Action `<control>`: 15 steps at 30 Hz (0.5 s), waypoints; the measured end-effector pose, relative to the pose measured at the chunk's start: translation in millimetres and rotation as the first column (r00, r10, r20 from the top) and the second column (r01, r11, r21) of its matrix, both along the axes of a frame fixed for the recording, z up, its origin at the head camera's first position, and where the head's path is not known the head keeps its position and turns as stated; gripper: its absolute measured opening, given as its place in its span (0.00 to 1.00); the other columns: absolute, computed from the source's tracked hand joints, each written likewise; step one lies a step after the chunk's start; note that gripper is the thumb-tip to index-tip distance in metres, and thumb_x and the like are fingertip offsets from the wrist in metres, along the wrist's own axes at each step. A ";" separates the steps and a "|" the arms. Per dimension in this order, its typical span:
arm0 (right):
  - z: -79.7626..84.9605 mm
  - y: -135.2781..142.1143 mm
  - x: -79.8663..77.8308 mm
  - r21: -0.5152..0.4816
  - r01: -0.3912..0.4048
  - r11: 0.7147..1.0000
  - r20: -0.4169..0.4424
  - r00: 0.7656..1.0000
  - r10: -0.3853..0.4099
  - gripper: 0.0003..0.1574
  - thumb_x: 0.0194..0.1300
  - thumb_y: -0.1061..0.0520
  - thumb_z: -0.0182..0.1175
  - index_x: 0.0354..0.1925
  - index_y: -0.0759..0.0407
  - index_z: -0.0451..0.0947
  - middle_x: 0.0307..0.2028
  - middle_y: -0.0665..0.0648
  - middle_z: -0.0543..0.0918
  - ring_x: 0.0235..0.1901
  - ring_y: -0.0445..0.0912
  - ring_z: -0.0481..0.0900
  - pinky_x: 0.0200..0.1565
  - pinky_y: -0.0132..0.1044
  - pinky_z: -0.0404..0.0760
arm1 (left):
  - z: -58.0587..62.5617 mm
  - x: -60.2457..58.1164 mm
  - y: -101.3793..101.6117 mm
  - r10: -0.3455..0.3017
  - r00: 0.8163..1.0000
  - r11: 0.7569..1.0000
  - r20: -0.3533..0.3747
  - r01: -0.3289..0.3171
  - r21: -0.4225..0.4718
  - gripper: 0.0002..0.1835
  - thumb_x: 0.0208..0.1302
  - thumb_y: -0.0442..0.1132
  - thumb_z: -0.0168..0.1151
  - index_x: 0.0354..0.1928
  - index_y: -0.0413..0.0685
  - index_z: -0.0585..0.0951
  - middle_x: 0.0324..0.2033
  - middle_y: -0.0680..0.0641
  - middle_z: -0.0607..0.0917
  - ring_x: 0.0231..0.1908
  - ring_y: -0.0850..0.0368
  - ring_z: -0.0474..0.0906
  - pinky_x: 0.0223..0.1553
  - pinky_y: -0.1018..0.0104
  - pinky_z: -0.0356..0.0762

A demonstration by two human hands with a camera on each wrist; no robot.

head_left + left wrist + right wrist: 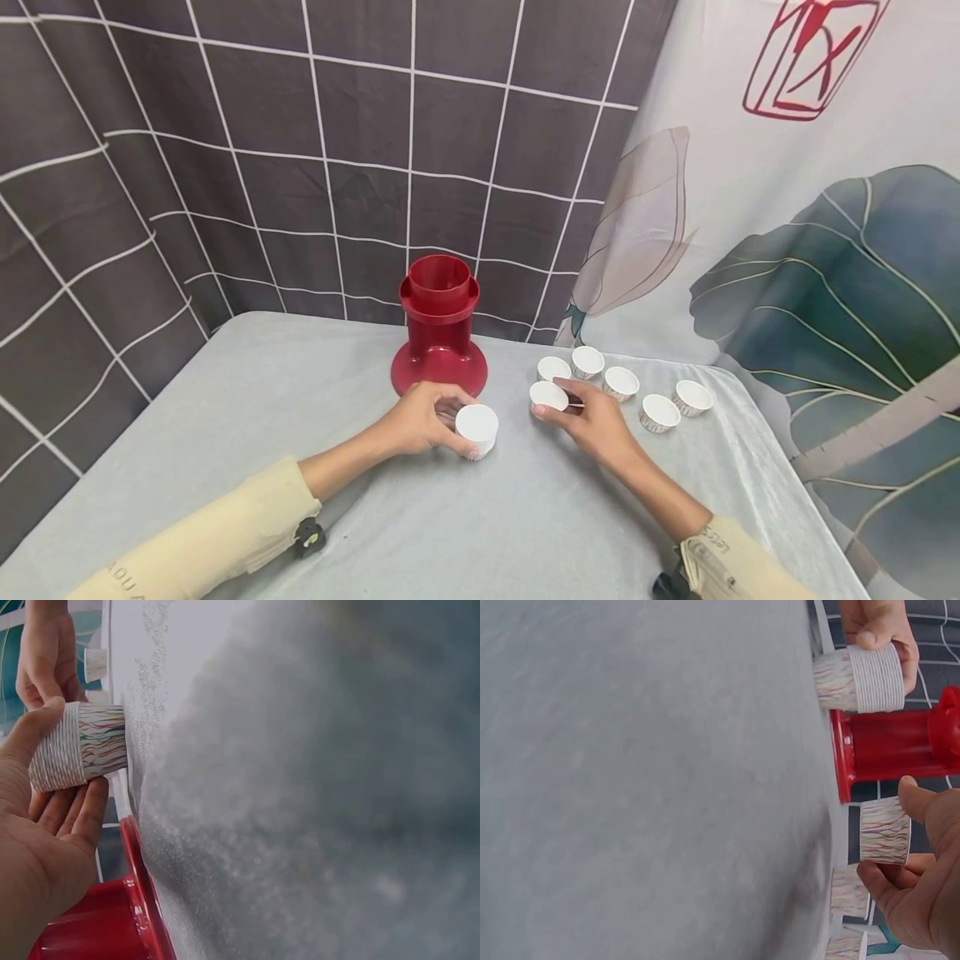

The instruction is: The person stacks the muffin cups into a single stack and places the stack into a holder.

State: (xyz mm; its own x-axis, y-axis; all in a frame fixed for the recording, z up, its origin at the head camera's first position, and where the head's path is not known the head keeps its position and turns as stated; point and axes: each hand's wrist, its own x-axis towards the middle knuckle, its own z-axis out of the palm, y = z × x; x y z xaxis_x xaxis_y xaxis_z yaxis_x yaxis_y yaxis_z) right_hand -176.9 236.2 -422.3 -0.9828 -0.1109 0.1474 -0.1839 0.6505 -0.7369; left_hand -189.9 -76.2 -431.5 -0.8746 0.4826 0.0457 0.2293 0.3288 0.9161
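My left hand (423, 421) grips a stack of nested white paper baking cups (477, 427), thumb on one side and fingers on the other. In the left wrist view the stack (79, 746) shows many close rims above a wall with coloured wavy lines. To the right, my right hand (596, 421) pinches a single paper baking cup (549, 396) between thumb and fingers. The right wrist view shows this single cup (885, 831) apart from the cloth, with the same coloured lines. Both held cups have their openings up.
Several more paper baking cups (660, 413) stand singly on the grey cloth-covered table (420, 525), around and beyond my right hand. Behind my left hand stands a red cylindrical holder (439, 333) with a wide round base. A dark gridded curtain (360, 200) hangs behind.
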 end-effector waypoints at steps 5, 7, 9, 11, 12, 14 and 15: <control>1.3 -9.9 0.4 -0.019 -0.029 0.999 -0.015 0.999 0.029 0.38 0.71 0.54 0.80 0.71 0.70 0.81 0.63 0.70 0.90 0.57 0.60 0.93 0.61 0.51 0.92 | 0.5 0.7 0.2 0.002 1.000 1.000 0.007 -0.002 -0.002 0.28 0.51 0.38 0.93 0.56 0.46 0.92 0.49 0.47 0.94 0.47 0.56 0.93 0.53 0.63 0.94; 1.9 -13.7 0.8 -0.028 -0.039 0.999 -0.017 0.999 0.039 0.38 0.71 0.54 0.79 0.72 0.70 0.81 0.62 0.69 0.91 0.57 0.59 0.93 0.61 0.50 0.92 | 0.7 0.8 0.3 0.002 1.000 1.000 0.008 -0.002 -0.004 0.28 0.52 0.38 0.93 0.56 0.46 0.92 0.49 0.47 0.94 0.47 0.56 0.93 0.53 0.62 0.94; 2.7 -16.7 1.3 -0.038 -0.039 0.999 -0.012 0.999 0.038 0.39 0.71 0.54 0.79 0.72 0.70 0.81 0.63 0.68 0.91 0.57 0.59 0.93 0.61 0.49 0.92 | 0.7 0.9 0.2 0.001 1.000 1.000 0.007 -0.001 -0.007 0.28 0.52 0.39 0.93 0.56 0.46 0.92 0.49 0.47 0.94 0.47 0.56 0.93 0.53 0.62 0.94; 3.4 -18.9 1.7 -0.045 -0.038 0.998 -0.001 0.999 0.038 0.40 0.71 0.52 0.80 0.73 0.69 0.81 0.63 0.67 0.91 0.58 0.58 0.93 0.61 0.49 0.92 | 0.8 0.8 0.0 0.001 1.000 1.000 0.004 -0.001 -0.009 0.28 0.52 0.39 0.93 0.56 0.46 0.92 0.49 0.47 0.94 0.47 0.56 0.93 0.53 0.62 0.94; 3.9 -19.7 1.9 -0.049 -0.037 0.998 0.003 0.999 0.037 0.40 0.71 0.52 0.80 0.73 0.68 0.81 0.64 0.67 0.91 0.58 0.58 0.94 0.61 0.49 0.92 | 1.0 0.9 0.1 -0.001 1.000 1.000 0.004 0.001 -0.007 0.28 0.52 0.39 0.93 0.56 0.46 0.92 0.49 0.47 0.94 0.47 0.56 0.93 0.53 0.62 0.94; 4.8 -21.3 2.5 -0.054 -0.035 0.998 0.009 0.999 0.036 0.40 0.70 0.50 0.81 0.73 0.67 0.82 0.65 0.66 0.90 0.58 0.58 0.94 0.62 0.50 0.92 | 1.0 0.7 0.0 -0.002 1.000 1.000 0.002 0.002 -0.005 0.28 0.52 0.39 0.93 0.56 0.46 0.92 0.49 0.47 0.94 0.47 0.56 0.93 0.53 0.62 0.94; 5.4 -22.0 2.8 -0.057 -0.038 0.998 0.010 0.999 0.039 0.40 0.70 0.50 0.81 0.72 0.66 0.82 0.65 0.66 0.90 0.58 0.58 0.94 0.62 0.50 0.92 | 0.9 0.6 0.1 -0.003 1.000 1.000 0.000 0.003 -0.003 0.28 0.52 0.38 0.93 0.56 0.46 0.92 0.49 0.47 0.94 0.47 0.56 0.94 0.53 0.63 0.94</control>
